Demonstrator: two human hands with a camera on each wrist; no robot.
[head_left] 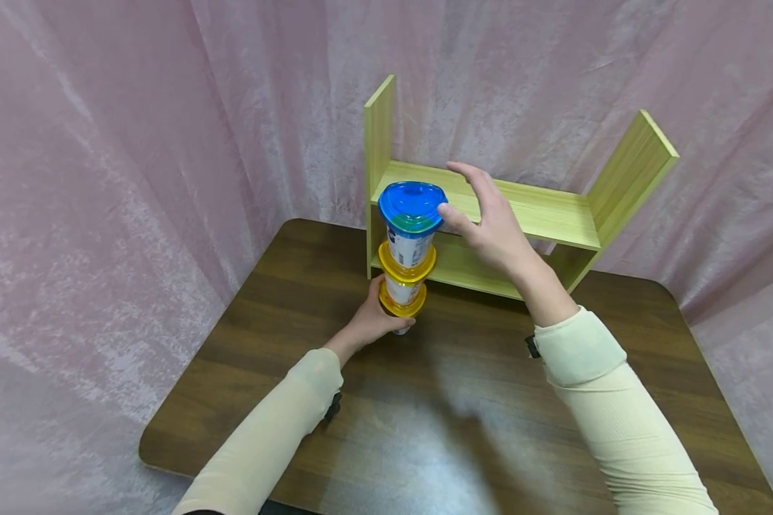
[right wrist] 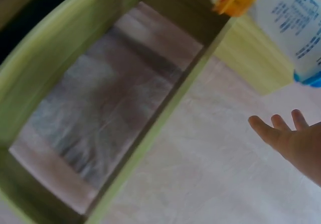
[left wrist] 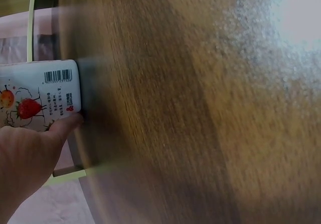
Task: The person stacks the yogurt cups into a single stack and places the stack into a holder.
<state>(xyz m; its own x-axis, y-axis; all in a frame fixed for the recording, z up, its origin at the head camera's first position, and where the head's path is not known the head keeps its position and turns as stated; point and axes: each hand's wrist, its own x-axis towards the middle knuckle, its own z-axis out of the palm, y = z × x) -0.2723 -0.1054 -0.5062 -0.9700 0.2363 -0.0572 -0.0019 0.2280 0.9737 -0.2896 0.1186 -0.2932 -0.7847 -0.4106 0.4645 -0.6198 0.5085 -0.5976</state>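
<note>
Lidded white tubs stand one on another in a stack in the head view. On top is a blue-lidded tub (head_left: 410, 247); under it comes a yellow-lidded tub (head_left: 401, 291), and the bottom tub (left wrist: 35, 96) also has a yellow lid (head_left: 402, 309). Its white side shows a strawberry print and a barcode in the left wrist view. My left hand (head_left: 373, 318) grips this bottom tub low down, thumb across the front. Beside the blue lid (head_left: 412, 204) my right hand (head_left: 499, 225) is held with fingers spread; whether its thumb touches the lid I cannot tell.
Behind the stack stands a light wooden shelf (head_left: 547, 214) with two upright side panels, close to its left end. Both are on a brown wooden table (head_left: 264, 300) with rounded corners. A pink curtain (head_left: 283, 86) hangs behind and at the sides.
</note>
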